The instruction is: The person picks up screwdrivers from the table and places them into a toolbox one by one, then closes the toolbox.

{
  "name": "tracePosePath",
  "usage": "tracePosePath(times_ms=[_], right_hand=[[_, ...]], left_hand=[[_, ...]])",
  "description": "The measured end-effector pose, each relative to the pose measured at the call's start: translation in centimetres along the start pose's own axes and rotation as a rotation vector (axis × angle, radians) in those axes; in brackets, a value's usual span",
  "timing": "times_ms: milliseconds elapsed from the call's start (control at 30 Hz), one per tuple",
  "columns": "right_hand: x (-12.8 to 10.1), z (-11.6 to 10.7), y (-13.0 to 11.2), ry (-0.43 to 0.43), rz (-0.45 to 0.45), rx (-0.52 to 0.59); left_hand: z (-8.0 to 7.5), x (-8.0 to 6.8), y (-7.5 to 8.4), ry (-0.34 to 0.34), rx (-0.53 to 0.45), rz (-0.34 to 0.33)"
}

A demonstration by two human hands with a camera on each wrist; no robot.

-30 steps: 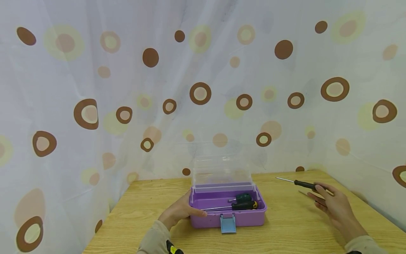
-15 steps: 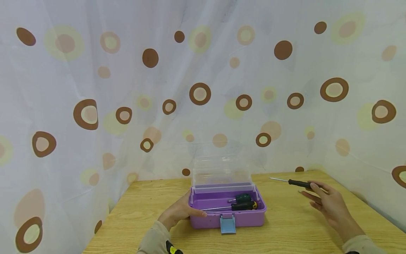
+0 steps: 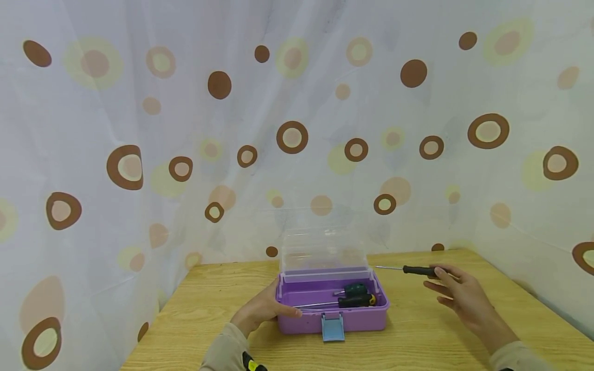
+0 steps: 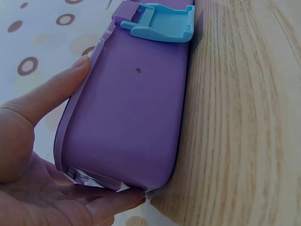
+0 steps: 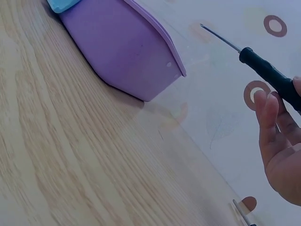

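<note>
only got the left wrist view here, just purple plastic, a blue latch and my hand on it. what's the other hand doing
Observer: The right hand holds a black-handled screwdriver in the air, to the right of the purple box, its thin shaft pointing toward the box.
Operator: is the box open
Observer: Yes. The clear lid stands upright at the back; your view shows only the front wall.
Operator: anything inside
Observer: Two screwdrivers lie inside, one with a dark green handle and one with a black and yellow handle.
Operator: where's my left hand on it
Observer: The left hand rests against the box's left end, thumb along the front edge.
</note>
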State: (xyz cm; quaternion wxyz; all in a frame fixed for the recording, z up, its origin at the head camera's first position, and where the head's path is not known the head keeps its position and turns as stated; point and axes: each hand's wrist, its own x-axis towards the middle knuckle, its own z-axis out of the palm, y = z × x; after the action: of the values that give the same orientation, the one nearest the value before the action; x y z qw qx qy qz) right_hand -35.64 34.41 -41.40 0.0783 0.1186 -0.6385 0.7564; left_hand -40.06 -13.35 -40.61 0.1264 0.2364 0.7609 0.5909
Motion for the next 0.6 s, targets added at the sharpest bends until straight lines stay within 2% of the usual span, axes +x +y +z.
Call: tracePosePath(times_ms=[267, 467, 600], right_hand=[[0.4, 2.5, 0.4, -0.024, 0.039, -0.138], [0.7, 5.0, 0.8, -0.018, 0.121, -0.303], [1.0, 6.8, 1.1, -0.012, 0.133, -0.377]], left_hand=[[-0.1, 0.1, 0.0, 0.004, 0.008, 0.013], [-0.1, 0.1, 0.0, -0.009, -0.007, 0.021], [0.0, 0.2, -0.1, -0.015, -0.021, 0.016]])
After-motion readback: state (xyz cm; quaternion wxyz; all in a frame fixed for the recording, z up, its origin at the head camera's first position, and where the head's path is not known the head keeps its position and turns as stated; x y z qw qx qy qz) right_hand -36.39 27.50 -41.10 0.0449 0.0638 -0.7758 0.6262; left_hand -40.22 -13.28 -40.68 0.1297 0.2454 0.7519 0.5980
